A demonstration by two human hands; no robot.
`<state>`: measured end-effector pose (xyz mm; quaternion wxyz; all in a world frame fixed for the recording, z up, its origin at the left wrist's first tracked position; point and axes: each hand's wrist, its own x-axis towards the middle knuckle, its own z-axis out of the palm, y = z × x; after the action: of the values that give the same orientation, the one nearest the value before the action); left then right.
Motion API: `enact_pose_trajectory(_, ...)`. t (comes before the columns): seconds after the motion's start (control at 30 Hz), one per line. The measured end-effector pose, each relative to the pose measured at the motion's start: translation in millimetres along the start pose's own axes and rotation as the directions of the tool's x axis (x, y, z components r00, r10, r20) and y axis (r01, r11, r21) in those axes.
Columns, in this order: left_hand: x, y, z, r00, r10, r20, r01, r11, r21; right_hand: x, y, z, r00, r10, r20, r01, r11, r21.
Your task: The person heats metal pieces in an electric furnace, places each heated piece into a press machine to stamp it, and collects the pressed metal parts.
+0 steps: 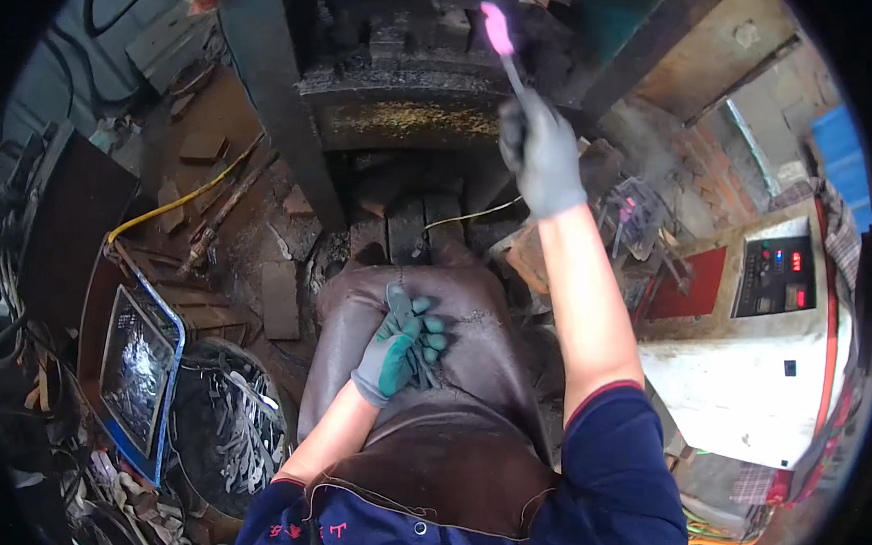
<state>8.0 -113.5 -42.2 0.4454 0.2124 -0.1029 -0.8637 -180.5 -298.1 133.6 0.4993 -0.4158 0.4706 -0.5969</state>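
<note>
My right hand [544,156], in a grey glove, is raised at the upper right of centre. It is closed round the lower part of a metal rod [513,73], whose upper end glows bright pink. The glowing end stands in front of the dark machine bed [404,84]. Lower down, my left hand [392,353], in a grey and green glove, rests over the brown apron [472,341] on my lap. Its fingers are curled round grey, elongated pieces that I cannot make out clearly.
A round bin [225,414] of dark metal pieces stands at the left, beside a blue-edged frame with a mesh panel [137,370]. At the right is a white control cabinet [749,389] with lit displays. A yellow hose [164,208] crosses the littered floor. Steel posts [270,65] flank the machine.
</note>
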Motion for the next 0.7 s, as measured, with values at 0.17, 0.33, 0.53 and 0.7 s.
enact_pose_trajectory(0.17, 0, 2, 0, 1.0, -0.006, 0.006, 0.006, 1.0, -0.002, 65, -2, 46, 0.994, 0.108, -0.035, -0.11, 0.991, -0.077)
enact_pose_trajectory(0.33, -1, 2, -8, 0.999, -0.002, 0.052, 0.005, 0.999, -0.048, 88, -4, 57, 0.98, 0.199, 0.015, -0.198, 0.978, -0.062)
enact_pose_trajectory(0.53, 0, 3, -8, 0.996, -0.003, 0.089, 0.007, 0.999, -0.053, 87, -4, 54, 0.976, 0.212, 0.05, -0.206, 0.973, -0.104)
enact_pose_trajectory(0.7, 0, 10, -3, 0.978, 0.073, 0.196, -0.017, 0.962, -0.274, 32, 8, 8, 0.964, 0.174, 0.203, -0.138, 0.974, -0.179)
